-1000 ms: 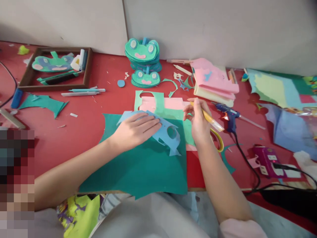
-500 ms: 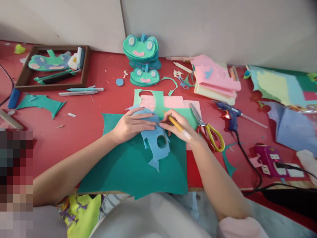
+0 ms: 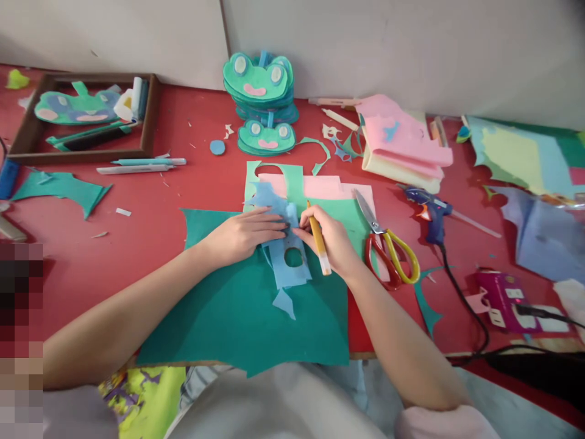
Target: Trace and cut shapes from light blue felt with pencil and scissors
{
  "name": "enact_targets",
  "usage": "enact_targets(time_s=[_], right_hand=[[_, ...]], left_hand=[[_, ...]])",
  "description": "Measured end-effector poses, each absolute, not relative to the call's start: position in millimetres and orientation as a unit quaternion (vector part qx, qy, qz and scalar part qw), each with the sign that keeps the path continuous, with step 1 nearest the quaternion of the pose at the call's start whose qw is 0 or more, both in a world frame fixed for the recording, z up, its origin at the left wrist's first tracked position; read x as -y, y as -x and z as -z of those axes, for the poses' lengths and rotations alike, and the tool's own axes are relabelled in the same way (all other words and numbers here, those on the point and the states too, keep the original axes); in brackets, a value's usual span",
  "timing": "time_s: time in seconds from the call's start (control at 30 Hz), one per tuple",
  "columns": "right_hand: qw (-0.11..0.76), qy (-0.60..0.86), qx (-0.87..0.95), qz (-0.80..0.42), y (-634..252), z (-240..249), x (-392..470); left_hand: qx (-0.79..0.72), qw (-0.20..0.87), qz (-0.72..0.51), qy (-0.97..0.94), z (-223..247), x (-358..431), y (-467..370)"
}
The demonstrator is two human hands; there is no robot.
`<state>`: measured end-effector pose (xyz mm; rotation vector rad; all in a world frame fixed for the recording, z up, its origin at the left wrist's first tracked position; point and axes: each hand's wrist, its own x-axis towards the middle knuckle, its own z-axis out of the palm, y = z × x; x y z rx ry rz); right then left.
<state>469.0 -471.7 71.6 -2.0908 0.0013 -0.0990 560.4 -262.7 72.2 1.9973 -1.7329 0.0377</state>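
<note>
In the head view my left hand [image 3: 247, 235] lies with its fingers stretched flat over a light-blue felt sheet [image 3: 278, 268]. This sheet has a round cut-out and ragged edges. My right hand [image 3: 324, 235] holds a yellow pen [image 3: 317, 238], its narrow end pointing up and away from the sheet. The right thumb and fingertips reach the blue felt beside the left fingertips, where a small flap stands up. Under both hands is a large dark-green felt sheet [image 3: 237, 323]. Scissors [image 3: 379, 238] with red and yellow handles rest right of my right hand.
Stacked green frog faces [image 3: 258, 79] stand near the wall. At the left is a brown tray [image 3: 153, 116]. Pink felt [image 3: 402, 134] is folded at the back right. A blue glue gun [image 3: 429, 210] and a purple power strip [image 3: 498, 292] with cables lie to the right.
The blue felt has turned and its upper part now shows beyond my left hand. My left fingers have slid down slightly. The pen has swung more upright in my right hand.
</note>
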Motion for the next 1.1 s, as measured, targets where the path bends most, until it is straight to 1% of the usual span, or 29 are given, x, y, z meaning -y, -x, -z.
enact_targets(time_s=[0.17,0.23,0.4,0.53,0.7,0.8,0.9,1.1], right_hand=[[0.485,0.873,0.008,0.047,-467.9,-72.4,473.2],[0.483,0.874,0.008,0.044,-467.7,-72.8,473.3],[0.468,0.882,0.006,0.060,-467.5,-70.6,471.9],[0.472,0.879,-0.009,0.068,-467.1,-68.2,474.1],[0.512,0.859,0.010,-0.027,-463.1,-75.5,485.4],[0.506,0.859,0.030,-0.072,-461.0,-83.8,491.8],[0.495,0.862,0.045,-0.101,-461.1,-89.7,495.5],[0.506,0.853,0.061,-0.112,-461.8,-88.7,500.1]], left_hand=[[0.579,0.281,-0.002,-0.765,-77.1,262.6,-550.9],[0.583,0.263,-0.009,-0.768,-78.7,264.4,-546.2],[0.581,0.175,-0.004,-0.795,-81.1,270.4,-531.7],[0.574,0.158,0.011,-0.803,-80.3,270.7,-525.1],[0.597,0.171,0.019,-0.784,-74.3,268.4,-524.7],[0.611,0.166,0.022,-0.773,-72.4,267.6,-524.8],[0.616,0.167,0.034,-0.769,-72.9,267.1,-524.1],[0.634,0.173,0.035,-0.753,-74.2,266.4,-521.9]])
